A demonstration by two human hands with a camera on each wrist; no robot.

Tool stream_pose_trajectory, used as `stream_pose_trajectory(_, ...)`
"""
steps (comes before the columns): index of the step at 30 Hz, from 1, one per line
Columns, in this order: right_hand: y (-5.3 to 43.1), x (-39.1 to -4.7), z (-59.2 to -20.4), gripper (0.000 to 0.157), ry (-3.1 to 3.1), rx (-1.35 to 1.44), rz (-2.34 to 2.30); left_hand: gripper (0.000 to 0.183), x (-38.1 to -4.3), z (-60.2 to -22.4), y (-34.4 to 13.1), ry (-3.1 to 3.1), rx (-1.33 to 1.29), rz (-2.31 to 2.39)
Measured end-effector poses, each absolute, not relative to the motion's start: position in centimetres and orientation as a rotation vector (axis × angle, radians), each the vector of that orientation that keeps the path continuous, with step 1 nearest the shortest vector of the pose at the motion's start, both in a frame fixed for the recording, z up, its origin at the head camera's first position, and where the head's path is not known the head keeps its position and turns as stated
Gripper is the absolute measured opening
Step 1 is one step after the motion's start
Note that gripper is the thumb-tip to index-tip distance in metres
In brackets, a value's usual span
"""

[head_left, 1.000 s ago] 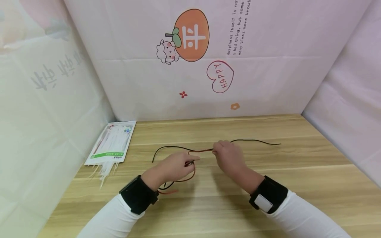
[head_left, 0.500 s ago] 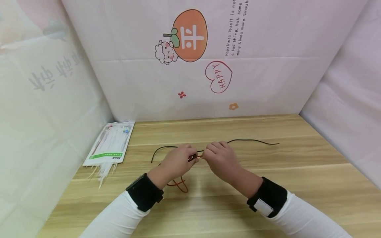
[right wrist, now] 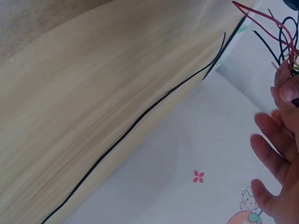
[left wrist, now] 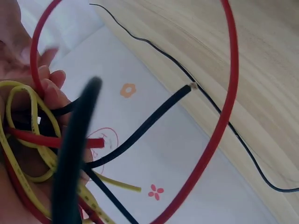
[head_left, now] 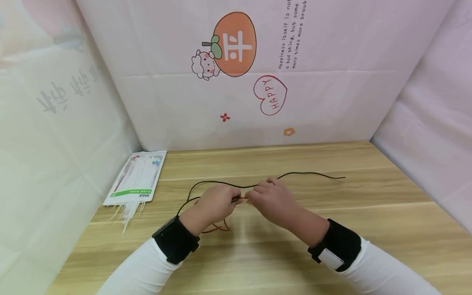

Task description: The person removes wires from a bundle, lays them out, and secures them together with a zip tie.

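Facing you, the rear sheet (head_left: 332, 106) bore "HAPPY" inside a red heart (head_left: 271, 95). Sideways lines (head_left: 292, 37) read "Happiness itself is", "a bad thing, but some" and "many times more". Chinese characters marked an orange fruit (head_left: 250, 35) and the left sheet (head_left: 73, 143). Print on your packet (head_left: 139, 174) and yellow wire (left wrist: 124, 184) was illegibly small.

Behind the light-brown wood-grain tabletop (head_left: 368, 221) rises a creased white back sheet (head_left: 169, 110) printed with a round orange fruit (head_left: 236, 44), a red-outlined HAPPY heart (head_left: 271, 95), a red flower (head_left: 225, 117) and an orange flower (head_left: 289, 132). A white left sheet (head_left: 55, 151) and white right sheet (head_left: 431, 119) flank it.
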State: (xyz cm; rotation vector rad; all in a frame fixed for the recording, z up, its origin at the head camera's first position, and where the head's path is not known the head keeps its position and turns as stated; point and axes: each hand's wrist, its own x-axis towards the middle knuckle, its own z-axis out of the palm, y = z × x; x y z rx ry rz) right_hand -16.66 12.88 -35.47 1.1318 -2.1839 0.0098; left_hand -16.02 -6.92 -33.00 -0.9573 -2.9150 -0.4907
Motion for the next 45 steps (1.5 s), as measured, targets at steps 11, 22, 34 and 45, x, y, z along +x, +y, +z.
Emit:
stream_pose_trajectory(11,14.7,-17.8,-34.6,0.009,-2.252,0.95,0.059,0.02,-16.1,-33.5,-6.7,-3.008,-0.939,-0.553)
stream_pose_trajectory(22,18.2,-18.6,-34.6,0.009,-2.394,0.782,0.156,0.026,-15.9,-34.1,-8.6,-3.058,-0.81,-0.474)
stream_pose_trajectory(34,21.4,-19.7,-34.4,0.007,-2.651,0.55,0.227,0.024,-16.1,-35.1,-11.1,-3.099,-0.917,-0.481)
stream_pose_trajectory(45,22.3,-19.5,-34.1,0.007,-2.589,0.584,0.237,0.014,-16.5,-35.0,-12.8,-3.067,-0.872,-0.619)
